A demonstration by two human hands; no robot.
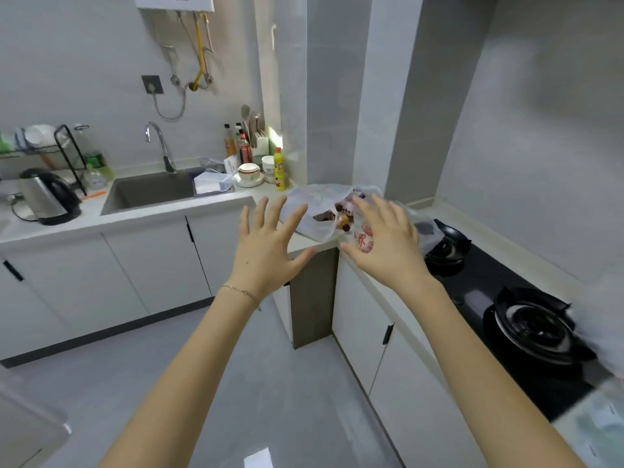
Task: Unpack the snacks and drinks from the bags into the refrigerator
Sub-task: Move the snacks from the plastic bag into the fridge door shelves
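Note:
A white plastic bag (314, 201) lies on the corner of the worktop, its mouth open toward me. Small bottles with brown caps (342, 217) show inside it. Another thin, clear bag (423, 228) sits just to its right, partly over the hob. My left hand (266, 246) is stretched out with fingers spread, just left of the white bag and holding nothing. My right hand (385, 241) is also spread wide, in front of the bag's right side, and hides part of it. Whether either hand touches a bag is unclear. No refrigerator is in view.
A sink (152, 190) with a tap lies to the left, with a kettle (47, 197) and a dish rack beyond. Bottles, bowls and a yellow detergent bottle (279, 170) crowd the corner. A black gas hob (526, 319) runs along the right worktop.

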